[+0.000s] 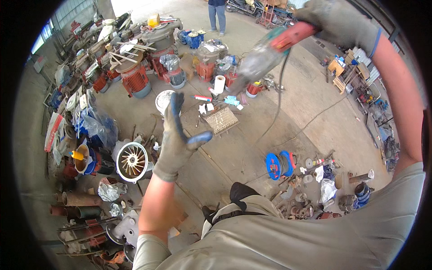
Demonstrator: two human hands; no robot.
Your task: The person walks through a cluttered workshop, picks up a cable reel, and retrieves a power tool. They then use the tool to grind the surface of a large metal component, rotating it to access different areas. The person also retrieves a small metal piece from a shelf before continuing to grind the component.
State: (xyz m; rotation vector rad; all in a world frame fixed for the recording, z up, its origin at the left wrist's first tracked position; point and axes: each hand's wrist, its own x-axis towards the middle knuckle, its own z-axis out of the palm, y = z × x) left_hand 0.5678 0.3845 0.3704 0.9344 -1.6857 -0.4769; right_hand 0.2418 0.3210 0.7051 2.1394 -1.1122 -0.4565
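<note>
My right hand (338, 23), in a grey work glove, is raised at the upper right. It is closed around the red and green end of a corded power tool (292, 38). Motion smears the tool's grey front part, so its exact kind is unclear. A dark cord (280, 90) hangs from it to the floor. My left hand (175, 141) wears a grey glove with blue on the fingers. Its thumb stands apart from the upright fingers, and nothing is in it. Beyond its fingertips, in this view, stands a white bucket (164, 101); a white-rimmed fan wheel (132, 162) lies to its left.
Red motors (135, 82) and pump parts crowd the left and back. A perforated metal plate (221, 120) lies ahead, near a white paper roll (219, 84) and a caulk tube (202, 98). A blue cable reel (272, 165) stands right of my body. A person (217, 18) stands far back.
</note>
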